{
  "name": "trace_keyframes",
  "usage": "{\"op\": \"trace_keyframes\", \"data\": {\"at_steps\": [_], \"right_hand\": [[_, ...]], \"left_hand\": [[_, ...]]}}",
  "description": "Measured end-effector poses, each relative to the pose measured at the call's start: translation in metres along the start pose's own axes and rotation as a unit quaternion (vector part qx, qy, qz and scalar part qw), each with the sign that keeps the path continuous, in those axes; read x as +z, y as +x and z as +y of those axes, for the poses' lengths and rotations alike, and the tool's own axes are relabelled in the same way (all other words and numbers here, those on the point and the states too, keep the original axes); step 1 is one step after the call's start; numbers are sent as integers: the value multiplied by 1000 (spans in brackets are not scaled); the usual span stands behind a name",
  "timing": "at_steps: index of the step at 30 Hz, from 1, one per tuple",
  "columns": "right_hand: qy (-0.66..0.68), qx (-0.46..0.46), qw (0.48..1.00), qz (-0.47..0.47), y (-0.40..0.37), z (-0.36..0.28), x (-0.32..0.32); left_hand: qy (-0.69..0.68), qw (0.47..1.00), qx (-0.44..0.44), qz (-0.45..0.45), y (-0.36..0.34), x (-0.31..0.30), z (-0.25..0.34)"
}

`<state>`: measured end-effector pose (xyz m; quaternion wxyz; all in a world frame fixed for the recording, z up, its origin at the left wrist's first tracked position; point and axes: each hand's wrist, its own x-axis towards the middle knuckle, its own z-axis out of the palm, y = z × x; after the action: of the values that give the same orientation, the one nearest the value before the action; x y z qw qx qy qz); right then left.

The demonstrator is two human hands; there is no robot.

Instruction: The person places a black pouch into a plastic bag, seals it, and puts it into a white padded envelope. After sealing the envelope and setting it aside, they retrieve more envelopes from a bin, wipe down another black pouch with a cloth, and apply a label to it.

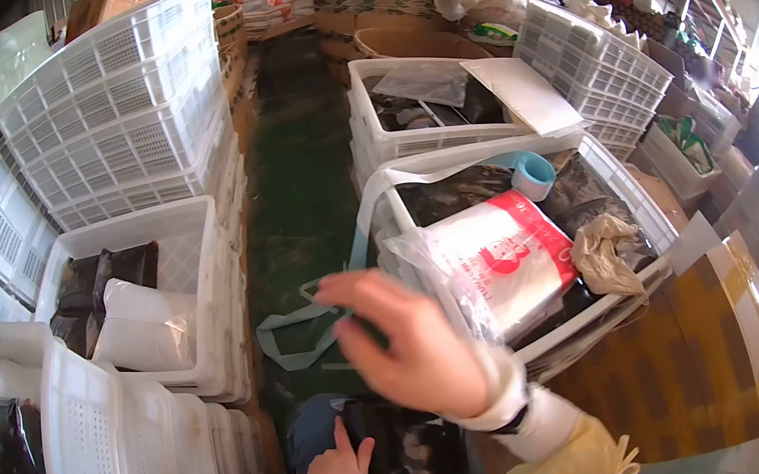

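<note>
My left hand (336,470) is low in the view, its index finger stretched out and thumb apart, over a dark blue cloth (315,431) near a shiny black bag (419,458). Raised in the middle, my right hand (404,344) is slightly blurred, with fingers apart and curved and nothing visible in them. Beyond its fingertips a pale strap (305,360) hangs in a loop from the right crate (394,173); whether they touch is unclear. That crate holds a white and red package (506,260), a blue tape roll (532,175) and a crumpled tan bag (605,248).
Stacked white crates (114,111) stand at the left, one crate (208,298) holding a white packet (143,324) and black bags. A green floor aisle (290,161) runs between the stacks. At lower right is a taped cardboard box (667,369); another open crate (443,134) sits behind.
</note>
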<state>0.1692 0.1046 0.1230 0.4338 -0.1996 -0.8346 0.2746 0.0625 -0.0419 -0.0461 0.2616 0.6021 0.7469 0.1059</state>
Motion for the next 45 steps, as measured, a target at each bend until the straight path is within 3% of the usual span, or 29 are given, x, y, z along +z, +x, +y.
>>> {"op": "trace_keyframes", "data": {"at_steps": [2, 4, 5, 7, 8, 12, 13, 15, 18, 20, 21, 23, 24, 26, 29, 31, 33, 34, 35, 38, 45], "right_hand": [[42, 67, 997, -19, -10, 20, 38], [42, 126, 991, 29, -15, 60, 64], [42, 153, 986, 51, -17, 82, 73], [177, 305, 935, 37, -19, 129, 81], [183, 311, 931, 56, -18, 135, 79], [59, 271, 955, 101, -3, 154, 71], [10, 297, 949, 107, 3, 165, 73], [23, 299, 944, 141, 7, 190, 79], [20, 322, 942, 88, -10, 208, 88], [5, 335, 916, -222, -28, 183, 80], [0, 324, 870, -371, -35, 166, 77], [-40, 350, 762, -543, -56, 135, 79], [-40, 333, 770, -543, -64, 128, 79], [-42, 298, 784, -543, -79, 121, 73], [46, 322, 764, -558, -88, 119, 68], [38, 301, 783, -543, -93, 117, 67], [31, 297, 800, -520, -95, 115, 65], [39, 297, 797, -524, -95, 113, 63], [47, 297, 794, -529, -93, 111, 62], [60, 286, 801, -522, -95, 107, 60], [85, 283, 816, -497, -100, 96, 50]], "left_hand": [[-22, 999, 21, -9, -6, -6, -3], [-33, 998, 32, -35, -13, -12, -6], [-41, 996, 37, -74, -16, -17, -9], [-55, 985, 50, -153, -22, -33, -20], [-27, 979, 57, -193, -26, -45, -26], [-111, 986, 120, -25, -45, -103, -11], [-122, 983, 140, 6, -41, -115, -4], [-143, 971, 178, 64, -34, -131, 8], [-120, 967, 203, 91, -15, -132, 16], [-75, 975, 200, 66, -8, -131, 12], [-65, 978, 191, 50, -4, -131, 8], [-61, 983, 165, 53, 6, -130, 0], [-60, 983, 162, 65, 12, -127, -4], [-2, 990, 140, -35, 21, -128, -9], [109, 966, 145, -182, 20, -103, -16], [175, 948, 144, -225, 3, -74, -19], [190, 942, 153, -233, -25, -48, -21], [186, 959, 147, -154, -41, -30, -18], [242, 960, 143, 1, -54, 2, -23], [222, 961, 121, -113, -73, 6, -16], [217, 967, 103, -84, -89, 5, -24]]}}
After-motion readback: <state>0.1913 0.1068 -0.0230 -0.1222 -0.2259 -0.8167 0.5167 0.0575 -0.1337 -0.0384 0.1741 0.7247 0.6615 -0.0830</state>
